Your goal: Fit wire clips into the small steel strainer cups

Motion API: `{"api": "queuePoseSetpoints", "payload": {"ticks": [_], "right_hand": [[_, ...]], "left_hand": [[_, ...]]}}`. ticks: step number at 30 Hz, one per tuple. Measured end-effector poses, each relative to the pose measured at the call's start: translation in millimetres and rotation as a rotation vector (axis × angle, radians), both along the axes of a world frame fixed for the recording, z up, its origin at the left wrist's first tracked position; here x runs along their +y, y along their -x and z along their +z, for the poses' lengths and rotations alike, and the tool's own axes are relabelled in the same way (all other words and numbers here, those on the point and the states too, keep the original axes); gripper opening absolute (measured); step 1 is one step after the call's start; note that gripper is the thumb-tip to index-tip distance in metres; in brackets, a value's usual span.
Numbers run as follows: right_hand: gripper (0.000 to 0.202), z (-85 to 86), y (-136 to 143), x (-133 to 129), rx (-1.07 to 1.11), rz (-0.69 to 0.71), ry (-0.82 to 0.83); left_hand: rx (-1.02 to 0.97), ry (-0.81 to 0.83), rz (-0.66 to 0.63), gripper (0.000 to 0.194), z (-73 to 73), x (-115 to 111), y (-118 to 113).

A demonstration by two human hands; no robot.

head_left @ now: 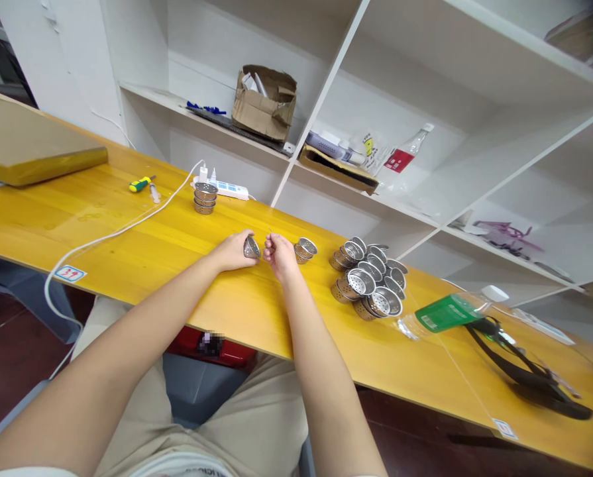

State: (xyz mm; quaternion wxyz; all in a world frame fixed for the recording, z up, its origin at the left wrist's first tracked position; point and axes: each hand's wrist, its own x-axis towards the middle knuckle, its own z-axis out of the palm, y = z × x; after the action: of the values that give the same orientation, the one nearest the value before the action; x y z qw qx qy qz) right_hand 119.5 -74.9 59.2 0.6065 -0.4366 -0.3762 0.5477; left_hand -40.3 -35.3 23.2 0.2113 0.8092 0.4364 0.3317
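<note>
My left hand (236,251) is wrapped round a small perforated metal cup (252,248), which is tilted with its mouth towards my right hand. Close beside it, the fingers of my right hand (280,255) are pinched together; a thin sliver shows at the fingertips, too small to name. Just right of that hand stands a short stack of the same cups (305,250). Farther right is a large cluster of stacked perforated cups (370,281), some leaning. Another stack of cups (205,198) stands at the back left, by the power strip.
A white power strip (231,190) has a cable crossing the yellow table (142,255). A green-handled screwdriver (141,184) and a cardboard box (38,142) are left. On the right lie a green-labelled bottle (450,311) and a black strap (525,374). White shelves (216,142) stand behind.
</note>
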Motion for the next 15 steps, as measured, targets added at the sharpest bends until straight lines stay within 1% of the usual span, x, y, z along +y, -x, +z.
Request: {"api": "queuePoseSetpoints", "payload": {"ticks": [5,10,15], "right_hand": [[0.018,0.8,3.3,-0.4,0.017,-0.008,0.031],[0.014,0.7,7.2,-0.9,0.060,0.017,0.055],[0.015,0.9,9.3,-1.5,0.063,0.015,0.086]], "left_hand": [[-0.010,-0.052,-0.027,0.079,-3.3,2.3,-1.2],[-0.004,-0.101,-0.053,0.077,-7.3,5.5,-1.5],[0.021,-0.151,-0.050,0.074,-5.0,4.4,-1.4]]}}
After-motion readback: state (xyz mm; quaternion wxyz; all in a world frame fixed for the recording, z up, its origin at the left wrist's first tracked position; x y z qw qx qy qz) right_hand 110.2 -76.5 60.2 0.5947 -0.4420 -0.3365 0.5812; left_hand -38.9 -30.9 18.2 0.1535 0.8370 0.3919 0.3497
